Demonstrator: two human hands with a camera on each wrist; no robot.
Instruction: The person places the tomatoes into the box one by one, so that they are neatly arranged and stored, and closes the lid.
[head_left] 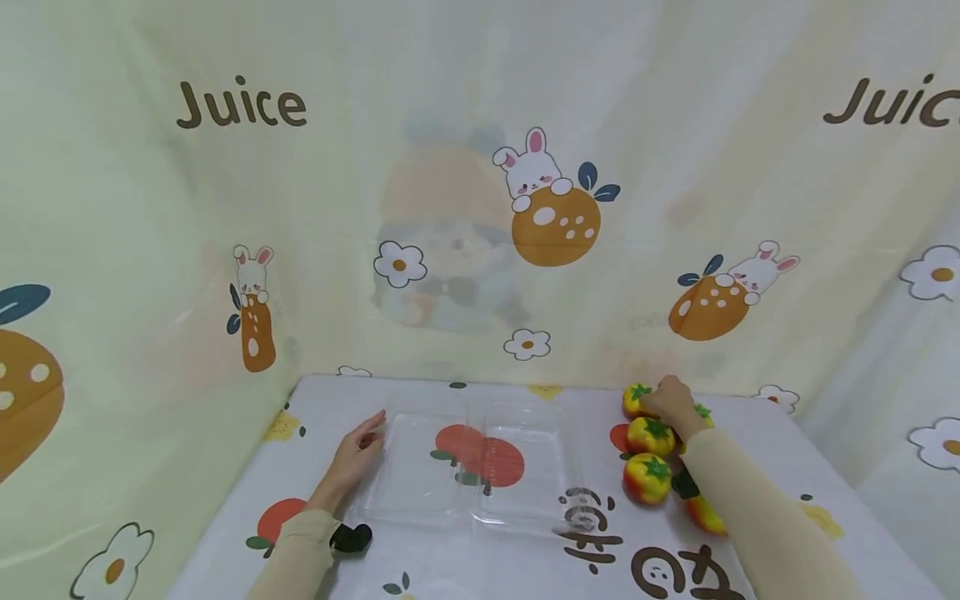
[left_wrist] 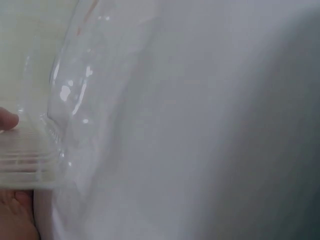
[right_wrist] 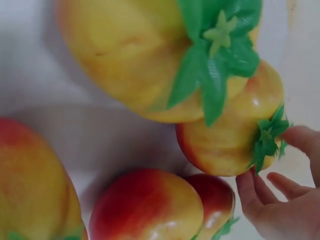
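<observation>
A clear plastic box (head_left: 420,518), made of two shallow halves side by side, lies on the table. My left hand (head_left: 356,458) holds its left edge; in the left wrist view a fingertip (left_wrist: 7,120) rests against the ribbed plastic. At the far right, my right hand (head_left: 675,404) grips a yellow-red toy fruit (right_wrist: 215,145) with a green leafy cap. The right wrist view has the thumb at the leaves and the other fingers against the fruit's side. Its left side shows past the hand in the head view.
More such fruits stand close around the right hand: one (head_left: 649,435) nearer, another (head_left: 647,479) in front of that, and one (head_left: 707,517) partly hidden by the right sleeve. A printed curtain (head_left: 450,358) hangs behind the table's far edge. The white tablecloth (head_left: 465,567) carries printed fruit and lettering.
</observation>
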